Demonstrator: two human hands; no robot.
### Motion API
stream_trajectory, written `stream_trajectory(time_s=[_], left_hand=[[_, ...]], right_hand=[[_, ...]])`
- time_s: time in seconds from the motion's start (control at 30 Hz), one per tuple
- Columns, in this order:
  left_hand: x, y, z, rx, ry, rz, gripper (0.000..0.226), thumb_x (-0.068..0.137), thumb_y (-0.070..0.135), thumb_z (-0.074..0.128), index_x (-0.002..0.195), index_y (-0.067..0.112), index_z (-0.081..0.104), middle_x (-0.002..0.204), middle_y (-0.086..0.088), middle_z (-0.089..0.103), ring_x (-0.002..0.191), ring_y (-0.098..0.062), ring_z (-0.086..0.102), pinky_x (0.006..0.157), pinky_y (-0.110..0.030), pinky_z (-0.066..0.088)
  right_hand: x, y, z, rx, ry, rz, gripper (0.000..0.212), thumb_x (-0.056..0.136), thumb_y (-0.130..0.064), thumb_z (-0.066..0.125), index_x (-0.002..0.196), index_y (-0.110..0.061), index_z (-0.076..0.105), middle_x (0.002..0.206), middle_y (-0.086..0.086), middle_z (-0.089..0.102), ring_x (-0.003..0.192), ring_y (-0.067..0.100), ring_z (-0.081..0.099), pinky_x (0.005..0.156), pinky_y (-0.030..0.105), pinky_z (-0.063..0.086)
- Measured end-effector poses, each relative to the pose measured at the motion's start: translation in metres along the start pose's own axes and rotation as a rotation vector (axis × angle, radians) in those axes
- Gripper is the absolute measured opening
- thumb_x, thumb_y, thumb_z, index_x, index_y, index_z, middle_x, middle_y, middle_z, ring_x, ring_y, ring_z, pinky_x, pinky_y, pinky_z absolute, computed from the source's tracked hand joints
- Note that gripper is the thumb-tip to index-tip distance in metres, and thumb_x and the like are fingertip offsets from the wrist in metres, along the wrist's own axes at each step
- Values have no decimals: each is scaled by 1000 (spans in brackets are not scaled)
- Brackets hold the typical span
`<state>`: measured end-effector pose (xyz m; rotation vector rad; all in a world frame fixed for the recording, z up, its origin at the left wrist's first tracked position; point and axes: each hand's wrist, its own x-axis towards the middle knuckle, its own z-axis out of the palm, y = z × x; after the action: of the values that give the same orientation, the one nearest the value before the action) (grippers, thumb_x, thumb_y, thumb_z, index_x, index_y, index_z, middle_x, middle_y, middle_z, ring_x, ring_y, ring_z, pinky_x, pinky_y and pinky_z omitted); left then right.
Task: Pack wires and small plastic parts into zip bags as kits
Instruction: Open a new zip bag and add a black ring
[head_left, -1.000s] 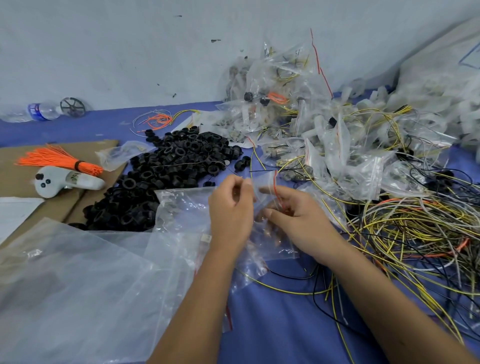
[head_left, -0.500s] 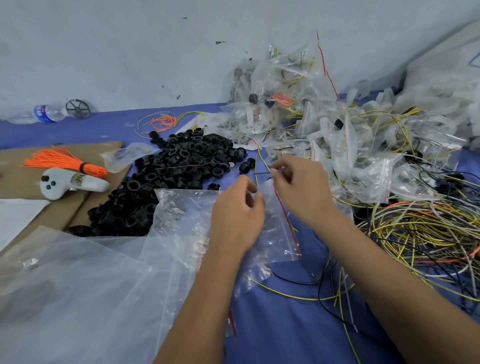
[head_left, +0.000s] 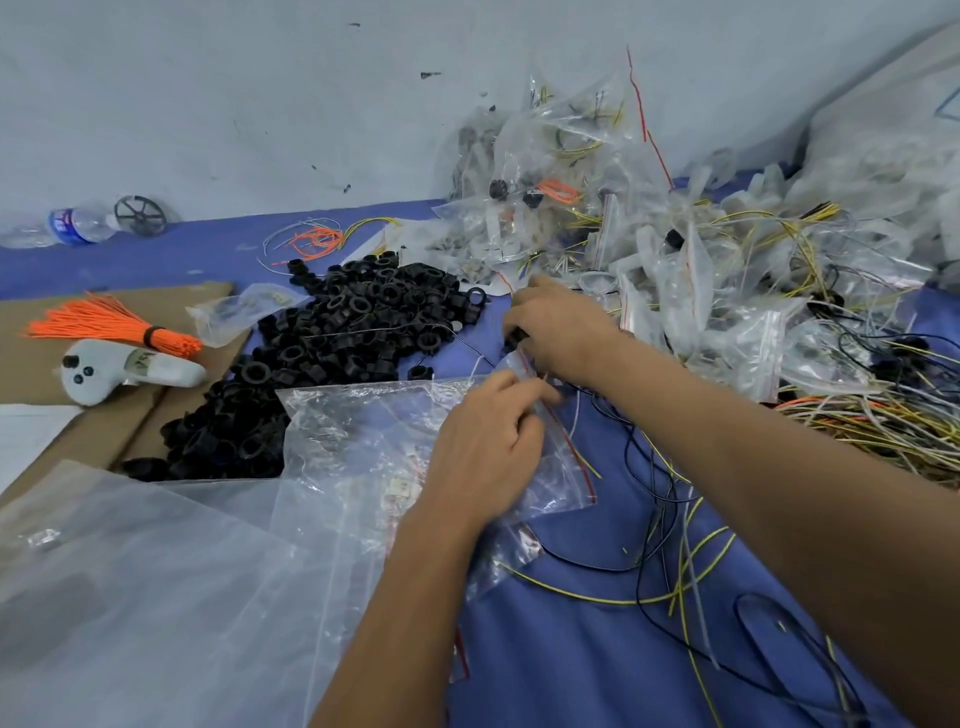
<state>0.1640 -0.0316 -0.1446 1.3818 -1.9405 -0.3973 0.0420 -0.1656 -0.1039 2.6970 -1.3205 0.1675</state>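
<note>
Bottle label: the water bottle (head_left: 78, 224) wore a blue label, its print too small to read.
Controller sticker: the white controller (head_left: 122, 370) bore a sticker, lettering illegible.

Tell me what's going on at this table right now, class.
A person is packing kits. The left hand holds a small zip bag at its mouth, while the right hand grips a small black part by the pile of black plastic rings. Filled bags are heaped behind, loose wires to the right.
</note>
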Motion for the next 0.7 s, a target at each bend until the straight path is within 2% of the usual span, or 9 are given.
stream_trajectory(time_s=[0.07,0.13,0.23,0.3,0.37,0.43,0.53,0.63,0.7], left_hand=[[-1,0,0,-29,42,3,27,86,20,41,97,23,66,93,7,62,88,-15,58,80,-39,48],[-1,0,1,-67,107,-11,15,91,22,45,82,23,57,76,11,58,74,-11,54,69,-34,43],[1,-1,4,-149,196,-85,32,98,30,52,68,21,46,56,8,45,56,-10,43,57,-30,34],[2,-2,6,-207,217,-127,34,99,26,60,67,17,51,54,9,45,54,-7,41,56,-26,35],[2,-2,8,-270,197,-145,30,95,21,67,68,16,57,55,11,50,53,-3,43,55,-19,36],[0,2,10,-320,171,-141,22,89,19,71,70,18,60,58,7,57,54,-6,49,56,-19,41],[-1,7,13,-354,157,-123,10,82,14,68,77,20,63,67,-1,64,63,-22,60,59,-35,51],[-1,12,13,-416,178,-110,12,84,3,62,87,14,62,71,-9,64,67,-29,61,64,-45,52],[-1,17,11,-466,234,-101,13,86,0,59,89,13,60,68,-3,61,62,-19,58,58,-34,49]], right_hand=[[-23,1,-6,234,125,137,24,92,-10,63,112,-15,74,109,10,66,111,29,55,89,40,47],[-54,-1,-12,551,302,285,14,86,-10,73,99,-12,77,91,9,73,89,29,66,79,39,51],[-103,-11,-15,1122,401,484,6,84,-10,78,86,-10,72,71,9,73,57,16,66,53,29,54],[-124,-17,-14,1421,395,519,6,88,-3,73,88,-1,68,76,19,72,57,16,68,50,24,52],[-135,-21,-11,1489,414,537,5,91,0,69,90,-1,65,79,20,72,60,20,69,51,25,52],[-139,-23,-7,1392,462,580,7,93,-4,69,96,-6,63,78,18,72,59,21,67,51,28,52],[-139,-30,-5,1328,509,486,8,94,-8,68,100,-8,62,74,14,71,56,23,66,48,32,53],[-135,-40,-2,1463,453,377,9,96,-5,66,103,-5,61,77,16,71,59,27,69,51,32,55],[-133,-45,3,1490,375,420,7,95,-4,66,101,-4,63,79,18,72,60,24,69,52,31,55]])
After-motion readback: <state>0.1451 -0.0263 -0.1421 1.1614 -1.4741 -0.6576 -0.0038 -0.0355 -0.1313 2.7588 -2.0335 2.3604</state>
